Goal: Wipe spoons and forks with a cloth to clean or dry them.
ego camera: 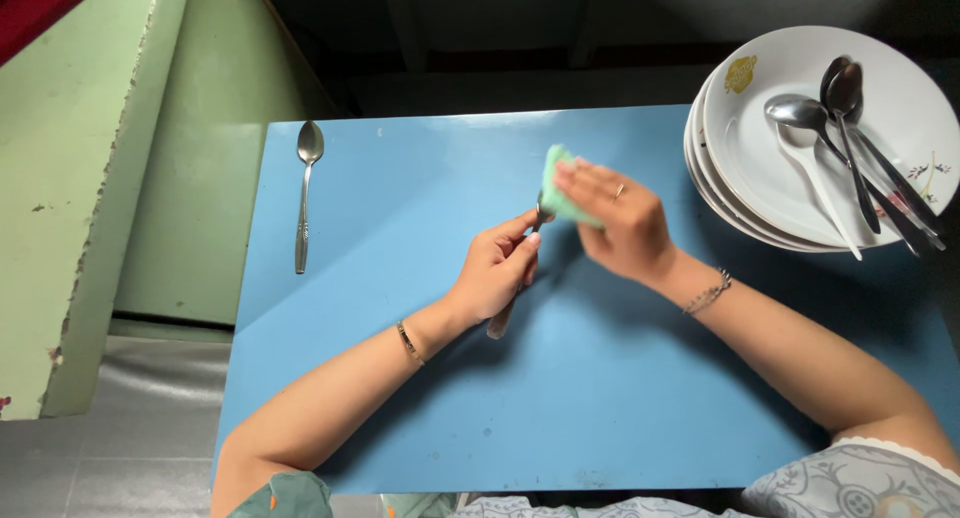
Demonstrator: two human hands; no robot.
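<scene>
My left hand (497, 270) grips a metal spoon (503, 316) by its handle over the middle of the blue table (400, 398); the handle's end sticks out below the hand. My right hand (618, 223) holds a small green cloth (556, 190) wrapped around the spoon's upper end, so the bowl is hidden. A ring is on the right hand, and each wrist wears a bracelet.
One more metal spoon (305, 193) lies alone near the table's far left corner. A stack of white plates (770, 168) stands at the far right corner with several spoons (850, 128) lying on top. A green wall (90, 198) rises on the left.
</scene>
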